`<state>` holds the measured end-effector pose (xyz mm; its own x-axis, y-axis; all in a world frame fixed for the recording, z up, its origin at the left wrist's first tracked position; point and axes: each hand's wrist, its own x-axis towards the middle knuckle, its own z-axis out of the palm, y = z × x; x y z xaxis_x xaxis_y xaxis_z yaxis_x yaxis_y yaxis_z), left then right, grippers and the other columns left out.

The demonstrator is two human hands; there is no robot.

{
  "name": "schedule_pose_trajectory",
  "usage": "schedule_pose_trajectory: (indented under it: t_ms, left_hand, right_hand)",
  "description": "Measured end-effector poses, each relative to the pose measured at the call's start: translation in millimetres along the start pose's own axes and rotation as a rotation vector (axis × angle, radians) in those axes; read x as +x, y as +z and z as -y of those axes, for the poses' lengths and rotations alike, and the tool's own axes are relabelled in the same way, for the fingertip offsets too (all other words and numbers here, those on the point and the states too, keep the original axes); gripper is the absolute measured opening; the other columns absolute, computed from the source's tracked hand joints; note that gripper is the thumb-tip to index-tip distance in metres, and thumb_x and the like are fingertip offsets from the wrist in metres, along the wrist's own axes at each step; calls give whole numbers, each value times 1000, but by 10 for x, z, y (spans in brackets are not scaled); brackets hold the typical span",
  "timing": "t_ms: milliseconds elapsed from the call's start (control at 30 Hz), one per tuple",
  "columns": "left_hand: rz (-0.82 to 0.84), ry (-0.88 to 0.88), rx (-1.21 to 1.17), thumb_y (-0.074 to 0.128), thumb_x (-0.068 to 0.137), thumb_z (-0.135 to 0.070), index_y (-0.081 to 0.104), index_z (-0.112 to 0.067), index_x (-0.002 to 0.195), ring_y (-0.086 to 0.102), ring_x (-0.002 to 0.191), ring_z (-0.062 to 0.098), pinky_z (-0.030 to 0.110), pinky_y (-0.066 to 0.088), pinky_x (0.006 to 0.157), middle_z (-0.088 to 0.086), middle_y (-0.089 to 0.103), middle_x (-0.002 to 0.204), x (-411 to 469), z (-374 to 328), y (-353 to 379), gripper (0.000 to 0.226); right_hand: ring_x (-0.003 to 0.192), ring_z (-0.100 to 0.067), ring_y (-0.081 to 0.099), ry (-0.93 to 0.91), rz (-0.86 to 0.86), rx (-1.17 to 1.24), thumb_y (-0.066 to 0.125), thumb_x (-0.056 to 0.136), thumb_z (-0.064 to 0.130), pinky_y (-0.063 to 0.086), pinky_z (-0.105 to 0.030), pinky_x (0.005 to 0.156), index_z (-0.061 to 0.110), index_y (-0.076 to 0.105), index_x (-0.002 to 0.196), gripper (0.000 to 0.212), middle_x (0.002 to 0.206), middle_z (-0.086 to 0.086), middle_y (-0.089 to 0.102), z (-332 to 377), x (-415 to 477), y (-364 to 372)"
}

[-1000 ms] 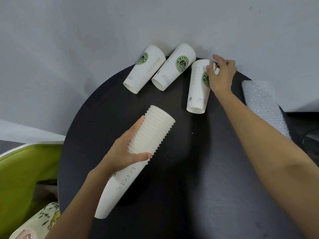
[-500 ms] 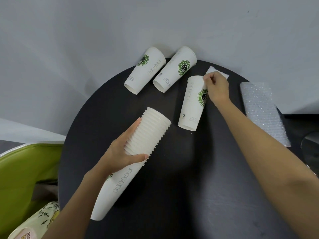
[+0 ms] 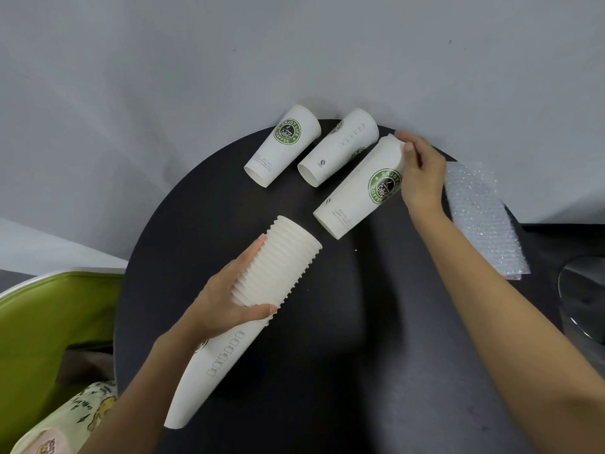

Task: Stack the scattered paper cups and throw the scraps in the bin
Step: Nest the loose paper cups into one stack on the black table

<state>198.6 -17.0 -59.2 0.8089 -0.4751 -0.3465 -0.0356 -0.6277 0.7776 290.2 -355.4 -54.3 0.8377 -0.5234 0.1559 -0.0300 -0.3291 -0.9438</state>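
Note:
My left hand (image 3: 226, 301) grips a long stack of white paper cups (image 3: 262, 296), tilted with its ribbed rims pointing up and right above the round dark table (image 3: 327, 355). My right hand (image 3: 422, 172) holds a single white cup with a green coffee logo (image 3: 357, 191) by its base end; its open mouth points down-left toward the stack, a short gap apart. Two more logo cups lie on their sides at the table's far edge, one on the left (image 3: 283, 145) and one in the middle (image 3: 339, 147).
A sheet of bubble wrap (image 3: 481, 217) lies at the table's right edge. A green chair (image 3: 45, 322) with a printed bag (image 3: 75, 417) on it stands at the lower left. A shiny round object (image 3: 586, 293) sits at the far right. A grey wall rises behind.
My right hand took hold of the rightmost cup, lifted it and swung its mouth toward the stack. The white scrap seen behind that hand half a second ago is now out of sight.

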Motion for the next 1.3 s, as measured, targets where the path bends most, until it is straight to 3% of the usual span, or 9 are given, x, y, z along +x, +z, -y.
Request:
schedule_pose_trajectory:
  t_ms: [100,200,500,600,633,767,967,1100,1300]
  left_hand:
    - [3,26,-5,73,62,-57,8,-66,140,26,127,-22,27,27,111,-51,19,140,-32,-52,23,101]
    - [9,47,4,75,65,-51,8,-69,137,24,129,-22,26,25,112,-50,19,142,-58,-105,36,100]
    - [3,58,-29,78,66,-48,10,-66,140,28,132,-15,30,29,113,-45,22,145,-66,-201,44,102]
    - [1,59,-28,80,67,-44,12,-61,144,30,134,-10,32,30,114,-43,25,145,-55,-225,55,104]
    - [3,58,-28,80,67,-44,12,-59,145,30,135,-9,34,31,114,-42,25,145,-55,-228,60,104]
    - [3,44,-41,79,64,-50,13,-60,145,33,137,0,40,33,115,-38,29,145,-66,-228,85,104]
    - [15,36,-57,79,64,-50,14,-62,143,39,132,2,43,41,110,-35,33,143,-36,-244,102,104]
    - [25,25,-77,80,64,-48,15,-62,143,41,131,3,43,42,109,-35,35,142,-8,-252,119,103]
    - [38,16,-62,75,61,-54,12,-62,143,38,130,-2,40,42,109,-43,29,138,50,-265,125,103]
  right_hand:
    - [106,-3,58,6,14,21,41,96,8,44,-15,93,10,66,114,30,112,5,65,95,-134,48]
    - [100,6,56,-5,50,26,41,97,7,40,-8,89,9,66,114,30,112,5,65,178,-287,92]
    - [91,-7,60,21,314,127,41,98,6,44,-10,82,13,65,115,30,105,1,68,379,-953,278]
    - [81,-20,61,46,387,166,41,99,8,50,-25,75,20,65,114,31,96,-7,69,388,-1177,300]
    - [81,-15,62,56,407,181,41,99,9,50,-22,74,19,65,116,31,97,-7,70,393,-1223,295]
    - [108,1,58,82,454,214,44,100,15,43,-10,88,17,60,124,30,120,7,64,423,-1292,245]
    - [113,-16,59,120,497,228,53,96,21,47,-37,100,24,58,127,31,120,-1,65,371,-1381,244]
    - [115,-6,57,143,467,251,53,95,13,46,-33,102,20,60,123,30,122,8,64,387,-1409,262]
    - [105,-6,61,202,473,289,52,95,10,48,-21,86,14,62,121,28,121,1,65,400,-1316,289]
